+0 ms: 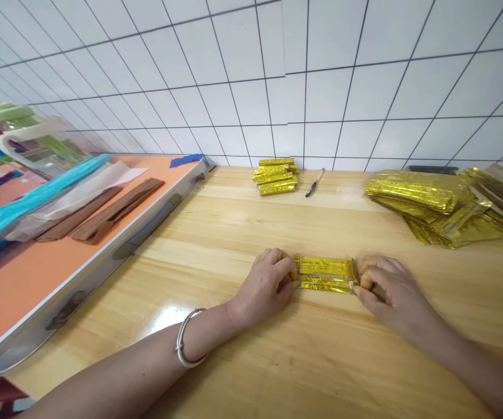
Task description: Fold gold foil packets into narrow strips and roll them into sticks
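A flat strip of shiny gold foil (326, 266), with a lengthwise seam along its middle, lies on the wooden table before me. My left hand (273, 282) pinches its left end with curled fingers; a silver bangle circles that wrist. At the right end, my right hand (386, 288) grips the foil between thumb and bent fingers. Farther back sits a small stack of folded gold foil pieces (276, 177). To the right spreads a larger pile of gold foil sheets (435, 201).
Beside the small stack lies a pen (315, 183). On the left, an orange board (155, 195) with a raised grey edge carries brown paper strips (120, 210), turquoise crepe paper (42, 195) and a green-lidded clear jug (37, 142). A white tiled wall (234, 64) bounds the back.
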Action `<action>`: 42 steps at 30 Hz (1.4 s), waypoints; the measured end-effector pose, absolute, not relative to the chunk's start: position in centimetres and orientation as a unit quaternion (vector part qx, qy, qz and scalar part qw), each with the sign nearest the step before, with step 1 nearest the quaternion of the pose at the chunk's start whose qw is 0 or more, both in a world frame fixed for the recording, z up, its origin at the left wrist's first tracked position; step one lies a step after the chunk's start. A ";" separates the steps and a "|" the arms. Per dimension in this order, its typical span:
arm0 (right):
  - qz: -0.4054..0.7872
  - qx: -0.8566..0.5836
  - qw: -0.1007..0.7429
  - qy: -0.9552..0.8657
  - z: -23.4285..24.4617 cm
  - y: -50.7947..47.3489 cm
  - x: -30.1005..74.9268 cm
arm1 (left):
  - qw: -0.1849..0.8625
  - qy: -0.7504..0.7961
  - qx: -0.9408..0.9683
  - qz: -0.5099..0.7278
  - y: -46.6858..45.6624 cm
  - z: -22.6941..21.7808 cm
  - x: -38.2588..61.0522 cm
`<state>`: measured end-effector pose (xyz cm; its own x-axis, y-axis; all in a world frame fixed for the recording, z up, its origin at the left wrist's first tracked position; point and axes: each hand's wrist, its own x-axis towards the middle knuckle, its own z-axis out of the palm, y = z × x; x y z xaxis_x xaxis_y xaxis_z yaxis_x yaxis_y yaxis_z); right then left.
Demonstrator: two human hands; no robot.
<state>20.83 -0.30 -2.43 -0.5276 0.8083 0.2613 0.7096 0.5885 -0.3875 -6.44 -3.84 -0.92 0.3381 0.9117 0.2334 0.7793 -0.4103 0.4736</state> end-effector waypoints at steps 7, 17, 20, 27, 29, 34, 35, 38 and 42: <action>0.150 -0.433 0.213 -0.863 -1.6 -0.2 20.8 | 0.027 0.353 0.928 0.115 -4.6 -0.6 -6.3; 0.142 -0.444 0.209 -0.860 -2.0 -0.2 20.9 | -0.034 0.340 0.940 -0.003 -5.9 0.7 -5.0; 0.138 -0.447 0.218 -0.856 -2.2 -0.2 21.0 | -0.040 0.341 0.939 -0.002 -5.9 0.7 -4.9; -0.039 -0.358 0.196 -0.912 -1.9 -2.7 20.1 | -0.018 0.360 0.933 -0.002 -5.6 0.9 -4.6; -0.057 -0.329 0.170 -0.927 -1.9 -3.3 19.6 | -0.013 0.364 0.931 0.001 -5.5 0.8 -4.5; -0.055 -0.334 0.158 -0.927 -1.7 -3.6 19.4 | 0.003 0.373 0.928 0.017 -5.3 0.8 -4.9; -0.056 -0.338 0.166 -0.925 -1.6 -3.6 19.5 | 0.008 0.375 0.927 0.019 -5.2 0.9 -5.0; -0.063 -0.352 0.184 -0.915 -1.3 -3.5 20.2 | 0.022 0.377 0.926 0.019 -4.9 1.0 -5.5; -0.089 -0.326 0.165 -0.927 -1.4 -3.7 20.8 | 0.021 0.372 0.928 0.024 -4.7 0.8 -5.8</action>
<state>20.79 -3.72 -1.39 -0.7337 0.5743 0.3631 0.6327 0.7723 0.0568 -5.77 -4.71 0.76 0.7215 0.6918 0.0295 0.6897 -0.7218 0.0577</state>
